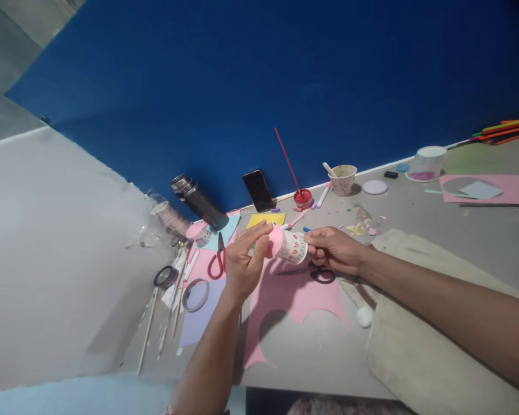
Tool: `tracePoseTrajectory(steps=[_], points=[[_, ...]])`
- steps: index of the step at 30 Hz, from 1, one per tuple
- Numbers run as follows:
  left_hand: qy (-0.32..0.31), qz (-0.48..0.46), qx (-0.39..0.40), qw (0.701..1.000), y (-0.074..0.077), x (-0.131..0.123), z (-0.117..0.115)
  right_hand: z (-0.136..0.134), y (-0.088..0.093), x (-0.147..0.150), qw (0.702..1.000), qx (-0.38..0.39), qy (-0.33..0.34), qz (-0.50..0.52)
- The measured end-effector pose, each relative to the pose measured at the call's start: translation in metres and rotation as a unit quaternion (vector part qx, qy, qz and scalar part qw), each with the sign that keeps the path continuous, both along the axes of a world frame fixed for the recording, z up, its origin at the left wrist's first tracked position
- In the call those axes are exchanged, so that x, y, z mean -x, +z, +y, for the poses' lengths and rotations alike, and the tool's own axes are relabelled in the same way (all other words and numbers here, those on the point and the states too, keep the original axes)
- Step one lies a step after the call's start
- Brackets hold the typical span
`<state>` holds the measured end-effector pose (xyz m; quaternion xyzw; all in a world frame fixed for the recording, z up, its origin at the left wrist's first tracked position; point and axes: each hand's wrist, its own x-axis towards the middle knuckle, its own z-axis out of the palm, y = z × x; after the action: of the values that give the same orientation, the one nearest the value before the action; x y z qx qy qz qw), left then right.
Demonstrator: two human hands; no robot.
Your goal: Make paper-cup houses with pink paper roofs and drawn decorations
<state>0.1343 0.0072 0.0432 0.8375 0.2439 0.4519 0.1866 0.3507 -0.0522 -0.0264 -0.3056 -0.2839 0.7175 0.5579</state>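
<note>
A printed paper cup [293,246] lies on its side between both my hands, above the table. A strip of pink paper [275,240] is wrapped over its left end. My left hand [243,260] presses that pink paper against the cup with fingers curled round it. My right hand [335,249] pinches the cup's rim from the right. Below them lies a large pink sheet [292,300] with rounded pieces cut out, and black-handled scissors [318,273] rest on it under my right hand.
Red-handled scissors [217,262], tape rolls [194,294], wooden sticks [147,329] and a dark bottle [199,202] lie left. A phone [258,190] leans on the blue wall; a red paint pot [303,197], a cup [343,178], an upturned cup [427,162] and pink paper [510,193] sit right.
</note>
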Motion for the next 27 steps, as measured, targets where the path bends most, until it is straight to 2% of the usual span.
tracePoseTrajectory(steps=[6,12,18,22,25,27], points=[[-0.003,0.027,0.031,0.999,0.003,0.005,0.001,-0.001,0.002,-0.001,1.000,-0.001,-0.004,0.010],[-0.070,0.041,0.130,0.988,0.007,0.014,0.008,-0.001,0.003,-0.002,1.000,0.002,-0.001,0.015],[-0.060,0.044,0.147,0.986,0.003,0.013,0.010,0.000,0.001,-0.001,1.000,0.002,-0.002,0.022],[-0.090,-0.023,0.195,0.976,-0.002,0.015,0.019,0.001,0.000,-0.001,1.000,0.005,-0.011,0.025],[-0.099,-0.105,0.281,0.949,-0.010,0.016,0.032,0.003,0.001,-0.003,0.999,0.003,-0.027,0.028],[-0.093,-0.124,0.341,0.927,-0.018,0.014,0.040,0.003,0.001,-0.005,0.999,0.002,-0.035,0.023]])
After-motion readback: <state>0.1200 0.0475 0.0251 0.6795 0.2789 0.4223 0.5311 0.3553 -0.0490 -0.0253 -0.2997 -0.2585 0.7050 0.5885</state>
